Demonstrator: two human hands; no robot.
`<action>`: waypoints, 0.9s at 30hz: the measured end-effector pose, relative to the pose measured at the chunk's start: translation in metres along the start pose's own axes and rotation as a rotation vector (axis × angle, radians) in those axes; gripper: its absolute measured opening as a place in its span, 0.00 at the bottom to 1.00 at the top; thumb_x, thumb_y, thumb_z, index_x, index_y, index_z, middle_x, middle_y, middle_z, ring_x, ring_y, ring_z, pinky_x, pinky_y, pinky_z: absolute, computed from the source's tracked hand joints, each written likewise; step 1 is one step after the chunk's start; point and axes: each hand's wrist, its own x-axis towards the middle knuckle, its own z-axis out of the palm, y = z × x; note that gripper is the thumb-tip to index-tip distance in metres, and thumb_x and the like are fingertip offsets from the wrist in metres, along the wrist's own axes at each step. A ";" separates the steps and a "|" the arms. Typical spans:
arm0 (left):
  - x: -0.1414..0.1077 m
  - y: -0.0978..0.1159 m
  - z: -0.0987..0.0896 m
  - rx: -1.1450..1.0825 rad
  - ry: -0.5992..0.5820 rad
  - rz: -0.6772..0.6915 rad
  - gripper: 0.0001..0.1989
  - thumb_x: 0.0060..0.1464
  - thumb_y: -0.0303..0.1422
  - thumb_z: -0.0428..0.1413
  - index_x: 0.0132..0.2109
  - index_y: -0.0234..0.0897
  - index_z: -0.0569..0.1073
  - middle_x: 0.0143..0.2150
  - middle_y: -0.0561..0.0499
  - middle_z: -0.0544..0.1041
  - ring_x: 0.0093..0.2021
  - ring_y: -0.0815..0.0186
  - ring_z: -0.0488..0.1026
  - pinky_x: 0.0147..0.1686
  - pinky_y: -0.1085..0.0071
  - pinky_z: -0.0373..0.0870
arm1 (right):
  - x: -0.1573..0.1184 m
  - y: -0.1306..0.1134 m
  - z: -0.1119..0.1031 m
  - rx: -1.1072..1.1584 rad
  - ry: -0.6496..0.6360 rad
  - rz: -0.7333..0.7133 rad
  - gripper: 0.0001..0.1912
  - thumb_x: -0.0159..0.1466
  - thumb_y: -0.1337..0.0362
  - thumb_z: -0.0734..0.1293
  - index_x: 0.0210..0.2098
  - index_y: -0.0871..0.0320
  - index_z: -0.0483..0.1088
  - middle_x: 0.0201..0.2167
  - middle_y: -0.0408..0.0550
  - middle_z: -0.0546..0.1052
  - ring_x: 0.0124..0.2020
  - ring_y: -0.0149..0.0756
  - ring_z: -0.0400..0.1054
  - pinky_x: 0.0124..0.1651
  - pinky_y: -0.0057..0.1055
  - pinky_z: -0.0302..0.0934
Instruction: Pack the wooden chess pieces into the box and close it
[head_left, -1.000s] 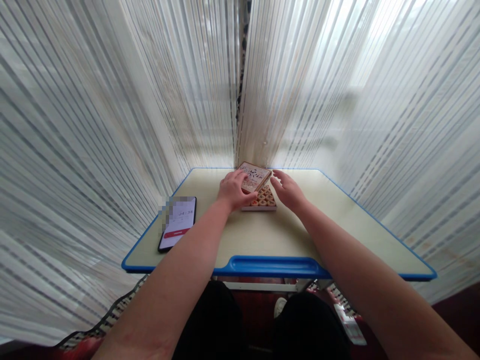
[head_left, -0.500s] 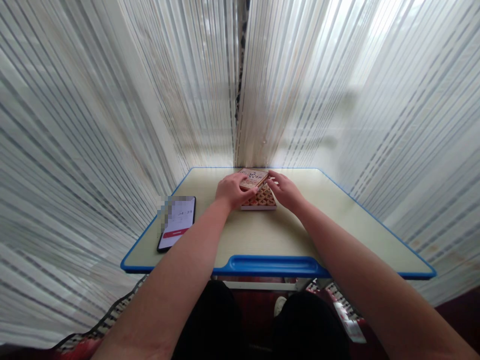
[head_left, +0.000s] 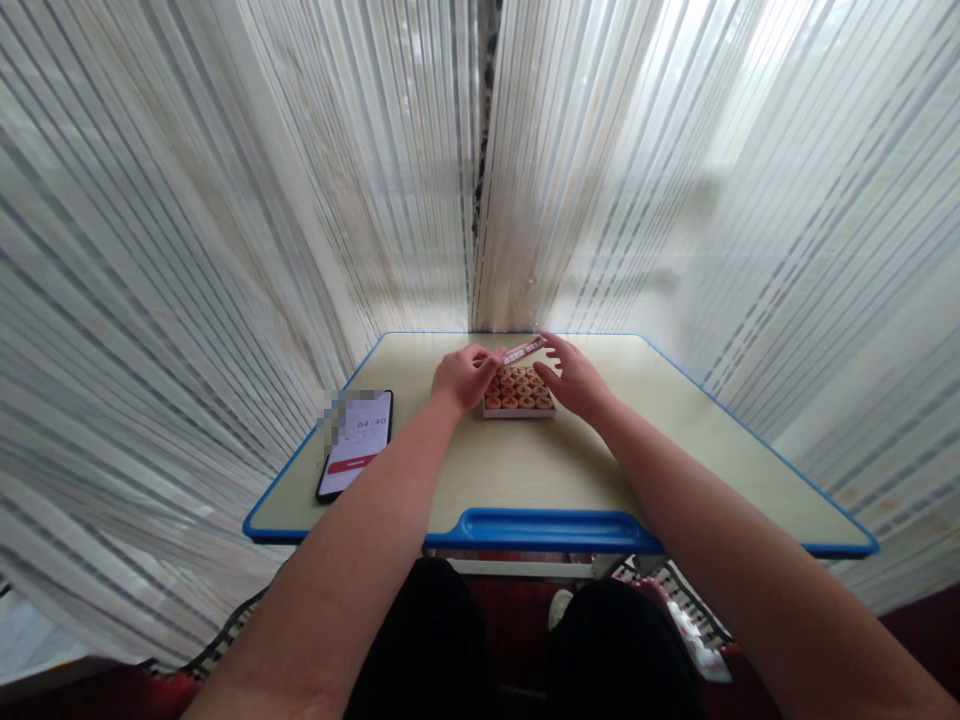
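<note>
A shallow box [head_left: 519, 414] sits on the table in front of me, filled with rows of round wooden Chinese chess pieces [head_left: 526, 390] marked with characters. Above its back part, the printed box lid [head_left: 523, 350] is tilted up so that a narrow edge faces me. My left hand [head_left: 459, 378] pinches the lid's left end. My right hand [head_left: 576, 380] is open at the right, fingers apart and close to the lid's right end; whether the fingertips touch it I cannot tell.
A phone [head_left: 355, 445] with a lit timer screen lies on the table's left side, partly behind my left forearm. The pale table [head_left: 517, 465] has a blue rim and a blue front tray [head_left: 551, 530]. White string curtains [head_left: 360, 160] hang around it.
The lid has turned from showing its printed top to showing its edge, and more chess pieces are uncovered. The right hand's fingers have spread.
</note>
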 end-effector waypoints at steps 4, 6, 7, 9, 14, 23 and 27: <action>0.000 0.000 -0.001 0.021 0.009 -0.003 0.28 0.51 0.52 0.40 0.34 0.37 0.76 0.30 0.47 0.76 0.32 0.63 0.70 0.28 0.72 0.60 | 0.000 0.002 -0.002 -0.028 0.006 -0.040 0.29 0.58 0.60 0.61 0.59 0.51 0.55 0.52 0.53 0.65 0.47 0.42 0.64 0.47 0.43 0.63; -0.001 0.001 -0.001 0.044 0.002 0.005 0.28 0.51 0.52 0.41 0.36 0.37 0.76 0.31 0.47 0.76 0.32 0.63 0.70 0.29 0.72 0.60 | 0.001 0.001 -0.003 -0.037 0.010 -0.063 0.28 0.58 0.61 0.61 0.58 0.50 0.56 0.53 0.52 0.64 0.49 0.42 0.63 0.48 0.43 0.62; -0.002 0.002 -0.001 0.057 -0.002 0.018 0.27 0.50 0.53 0.42 0.36 0.38 0.76 0.31 0.47 0.77 0.33 0.63 0.71 0.30 0.72 0.61 | 0.001 0.000 -0.004 -0.036 0.014 -0.083 0.28 0.58 0.62 0.62 0.58 0.50 0.56 0.53 0.51 0.64 0.50 0.42 0.63 0.48 0.42 0.62; -0.004 0.003 -0.002 0.086 -0.010 0.052 0.27 0.49 0.53 0.44 0.37 0.38 0.76 0.32 0.47 0.77 0.34 0.62 0.71 0.31 0.71 0.62 | 0.001 -0.002 -0.004 -0.031 0.021 -0.142 0.26 0.58 0.63 0.62 0.56 0.50 0.59 0.53 0.50 0.64 0.51 0.41 0.61 0.50 0.41 0.61; -0.005 0.004 -0.001 0.118 -0.038 0.099 0.28 0.44 0.57 0.47 0.39 0.39 0.76 0.34 0.46 0.77 0.35 0.60 0.72 0.33 0.70 0.62 | 0.000 -0.005 -0.002 -0.045 0.031 -0.191 0.16 0.56 0.67 0.63 0.44 0.55 0.70 0.48 0.52 0.68 0.48 0.40 0.64 0.52 0.39 0.59; 0.000 -0.004 0.003 0.044 0.027 0.063 0.34 0.52 0.56 0.33 0.33 0.36 0.74 0.31 0.45 0.75 0.34 0.61 0.71 0.32 0.69 0.61 | 0.001 -0.001 -0.003 0.004 0.069 -0.111 0.14 0.57 0.68 0.61 0.42 0.55 0.69 0.42 0.49 0.72 0.43 0.38 0.66 0.48 0.39 0.63; 0.010 -0.013 0.009 -0.123 0.025 -0.077 0.34 0.53 0.55 0.32 0.31 0.35 0.72 0.28 0.44 0.75 0.34 0.60 0.72 0.32 0.69 0.63 | 0.001 0.000 -0.003 0.063 0.106 -0.106 0.14 0.58 0.66 0.60 0.43 0.55 0.69 0.44 0.50 0.71 0.43 0.37 0.67 0.46 0.38 0.64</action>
